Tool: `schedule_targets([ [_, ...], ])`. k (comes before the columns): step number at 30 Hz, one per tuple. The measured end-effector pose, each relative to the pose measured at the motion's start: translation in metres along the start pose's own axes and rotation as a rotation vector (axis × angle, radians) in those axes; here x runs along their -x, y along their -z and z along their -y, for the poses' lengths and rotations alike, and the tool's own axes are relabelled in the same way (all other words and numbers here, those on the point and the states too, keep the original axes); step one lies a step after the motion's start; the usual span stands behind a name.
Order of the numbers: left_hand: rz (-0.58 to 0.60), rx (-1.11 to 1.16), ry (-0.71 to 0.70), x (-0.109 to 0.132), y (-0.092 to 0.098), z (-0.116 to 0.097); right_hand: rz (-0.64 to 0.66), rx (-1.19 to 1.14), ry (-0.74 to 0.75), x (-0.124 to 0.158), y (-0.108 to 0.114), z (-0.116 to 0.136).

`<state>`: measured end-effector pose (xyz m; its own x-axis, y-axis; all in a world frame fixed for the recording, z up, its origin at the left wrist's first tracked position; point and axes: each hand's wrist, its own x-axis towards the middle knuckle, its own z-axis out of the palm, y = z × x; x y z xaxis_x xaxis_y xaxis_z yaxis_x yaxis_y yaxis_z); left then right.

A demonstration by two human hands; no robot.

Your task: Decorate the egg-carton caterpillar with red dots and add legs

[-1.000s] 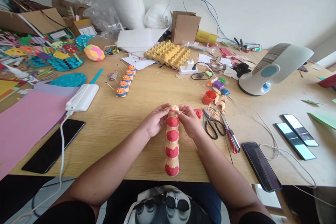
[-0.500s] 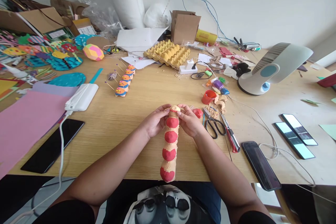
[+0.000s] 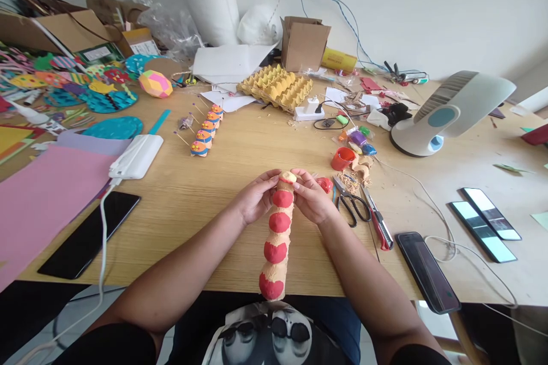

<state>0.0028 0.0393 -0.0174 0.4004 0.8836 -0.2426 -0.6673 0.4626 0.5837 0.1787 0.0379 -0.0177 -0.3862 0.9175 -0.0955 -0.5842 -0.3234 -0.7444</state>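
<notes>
Between my two hands is an egg-carton strip [image 3: 280,234], peach-coloured with red patches on its bumps and a pale yellow far end. It points from the table's front edge away from me. My left hand [image 3: 259,197] pinches the far end from the left, thumb on top. My right hand [image 3: 311,197] grips the same end from the right, fingers closed round its edge. The undersides of both hands are hidden. A finished-looking caterpillar [image 3: 207,130] of peach and blue bumps with pin-like sticks stands farther off to the left.
Scissors [image 3: 351,199] and a red utility knife [image 3: 380,222] lie right of my right hand, near a red cup [image 3: 343,158]. A phone [image 3: 427,271] rests at the front right. A white fan [image 3: 445,114] and yellow egg trays [image 3: 276,88] stand farther back.
The view has shifted slightly, so the table things appear a little farther right. Both hands keep their hold on the strip's far end, and its near end has tilted slightly left.
</notes>
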Motion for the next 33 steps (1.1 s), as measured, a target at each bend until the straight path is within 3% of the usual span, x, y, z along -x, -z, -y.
schedule_targets([
  [10,0.006,0.001,0.010,0.001,-0.001,0.002,-0.063,-0.008,0.001,0.000,-0.002,0.000],
  [22,-0.097,-0.002,-0.023,0.001,-0.005,0.006,-0.118,-0.005,0.042,-0.002,-0.007,-0.005],
  [29,-0.138,0.007,-0.045,0.002,-0.009,0.005,-0.060,0.008,-0.006,0.000,-0.003,-0.002],
  [33,-0.096,-0.022,-0.064,0.004,-0.011,0.003,-0.075,0.025,-0.001,0.000,-0.003,0.000],
])
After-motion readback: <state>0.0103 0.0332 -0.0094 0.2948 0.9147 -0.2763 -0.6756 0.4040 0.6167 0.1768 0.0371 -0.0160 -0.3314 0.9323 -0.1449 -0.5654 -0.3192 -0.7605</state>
